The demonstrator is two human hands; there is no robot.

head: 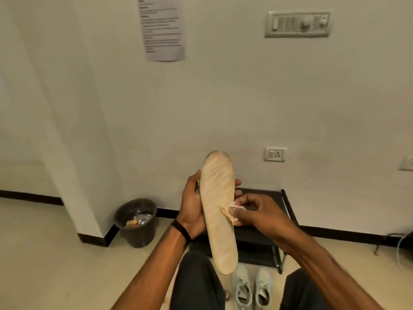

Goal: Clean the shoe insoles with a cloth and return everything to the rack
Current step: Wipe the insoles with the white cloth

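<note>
Hidden or unclear: the low black rack [288, 211] against the far wall is largely covered by the hands and the insole, so its shelves and anything on them cannot be made out; the print on the paper notice [162, 27] high on the wall is too blurred to read; the contents of the dark bin [136, 222] on the floor at left show only as crumpled light and orange scraps; a white cable [404, 245] is cut off at the right edge.
Insole: the insole [218, 211] is held up in mid-air at the centre, in front of the rack, long axis running near to far, toe end far and tilted slightly left. It is pale cream-beige, smooth, with faint lengthwise streaks and a darker smudge along the toe rim.
Left hand: the left hand [192, 204] grips the insole from behind, thumb on its left edge, fingertips curling round the right edge; a black band sits on the wrist.
Right hand: the right hand [252, 211] pinches a small bunched white cloth [232, 212] and presses it on the insole's right side near mid-length.
Shoes: a pair of pale mint lace-up shoes [252, 287] stands on the floor near the person's knees, just below the insole's heel end.
</note>
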